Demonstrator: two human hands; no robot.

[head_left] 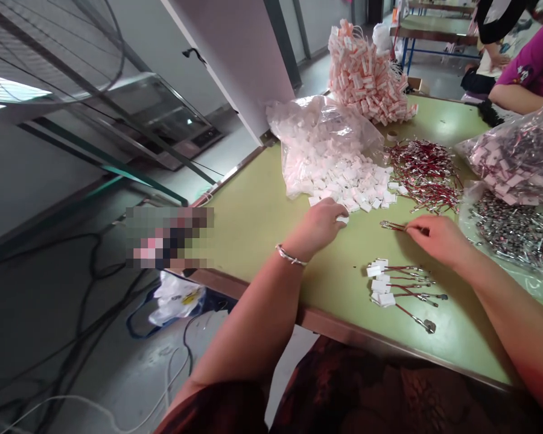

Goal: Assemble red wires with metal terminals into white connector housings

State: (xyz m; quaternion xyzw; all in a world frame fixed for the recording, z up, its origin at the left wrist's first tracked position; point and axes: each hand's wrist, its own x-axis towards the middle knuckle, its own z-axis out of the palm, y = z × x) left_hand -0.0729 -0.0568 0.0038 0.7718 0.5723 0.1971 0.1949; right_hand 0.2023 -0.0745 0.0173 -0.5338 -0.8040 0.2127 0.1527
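Observation:
My left hand (319, 224) rests on the green table (262, 205) at the near edge of a heap of small white plastic connectors (353, 181), its fingertips closed on one white connector (342, 219). My right hand (437, 236) pinches a short red wire with a metal terminal (393, 226), lifted just off the table. Between my forearms lies a small row of finished pieces (400, 292): white connectors with red wires and metal ends. A loose pile of red wires (423, 172) sits beyond my right hand.
An open plastic bag (312, 126) holds the white connectors. A tall heap of bundled white-and-orange parts (366, 72) stands behind. Bags of metal terminals (513, 229) and mixed parts (518, 157) lie at right. Another person's arm (516, 96) is at the far right. Cables and a bag lie on the floor.

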